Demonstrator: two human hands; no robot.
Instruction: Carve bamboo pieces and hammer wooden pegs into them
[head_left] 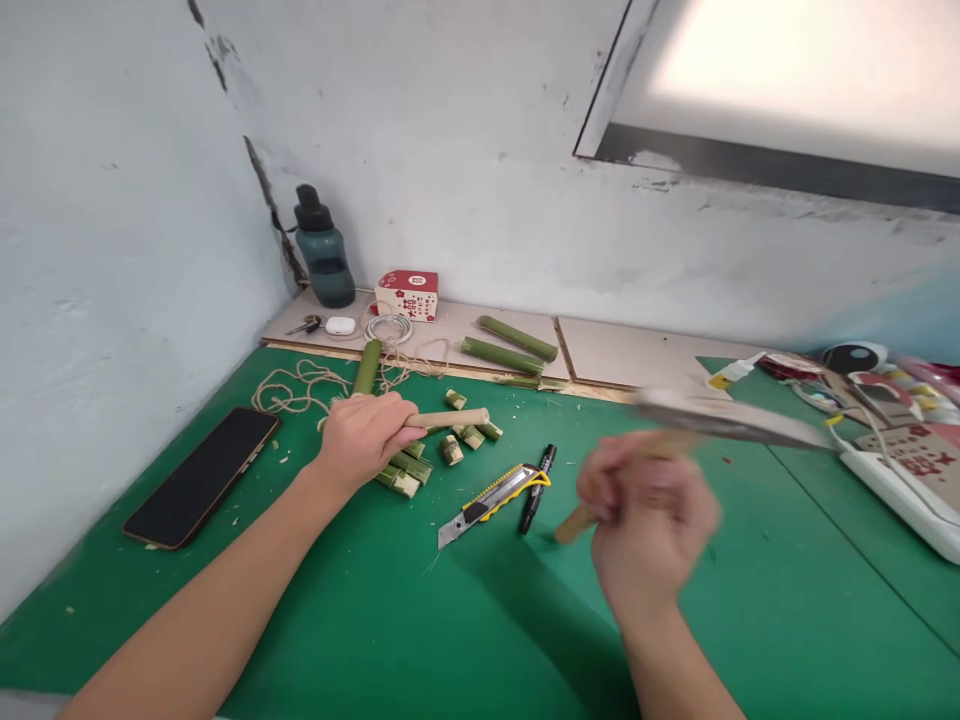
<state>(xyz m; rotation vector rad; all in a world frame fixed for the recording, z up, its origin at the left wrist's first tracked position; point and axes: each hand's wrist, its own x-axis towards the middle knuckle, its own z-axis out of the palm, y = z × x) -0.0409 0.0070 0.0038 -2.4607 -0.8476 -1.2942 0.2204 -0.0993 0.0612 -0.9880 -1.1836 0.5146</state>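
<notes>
My left hand (pixel 367 435) is closed around a pale round stick (pixel 461 418), whose end points right above some cut bamboo pieces (pixel 411 465). A green bamboo tube (pixel 367 367) sticks out behind that hand. My right hand (pixel 652 500) grips the wooden handle of a hammer (pixel 739 418), raised above the table. Motion blurs both the hand and the tool's long, tapering metal head. Between the hands lie a yellow utility knife (pixel 495 497) with its blade out and a black marker (pixel 538 490). Several short bamboo chunks (pixel 451 450) lie just past the stick.
A phone (pixel 202 478) lies on the green table (pixel 337 620) at left, near tangled twine (pixel 292 388). Along the back ledge are a water bottle (pixel 324 250), a red-and-white box (pixel 407 295) and bamboo lengths (pixel 502 355). A glue bottle (pixel 735 372) and white power strip (pixel 904 500) are at right.
</notes>
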